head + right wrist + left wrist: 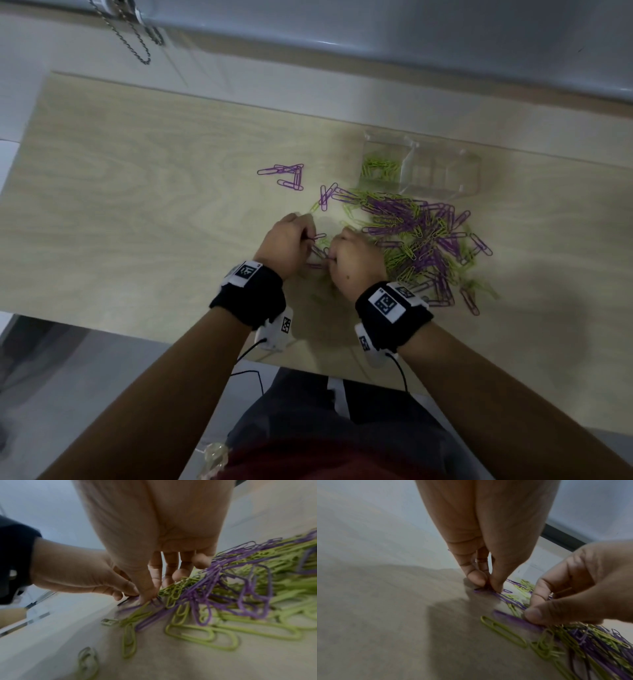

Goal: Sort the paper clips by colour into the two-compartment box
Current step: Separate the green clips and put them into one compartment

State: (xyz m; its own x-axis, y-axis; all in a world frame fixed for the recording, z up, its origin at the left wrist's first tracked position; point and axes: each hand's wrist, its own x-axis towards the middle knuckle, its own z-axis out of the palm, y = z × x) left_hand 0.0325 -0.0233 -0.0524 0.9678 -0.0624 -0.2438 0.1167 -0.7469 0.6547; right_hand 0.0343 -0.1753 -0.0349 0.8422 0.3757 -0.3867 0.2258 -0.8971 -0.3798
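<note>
Our left hand (286, 245) pinches thin purple wire paper clips (505, 599) between thumb and fingertips, low on the pale wood-grain surface (137, 205), and our right hand (352, 263) pinches purple clips just beside it. Touching the right hand's far right side spreads the mixed heap of purple and lime-green paper clips (421, 236). Beyond the heap stands the clear plastic two-compartment box (442, 171): green clips (380, 166) lie in its left compartment. A small group of purple clips (287, 176) lies apart, left of the box.
</note>
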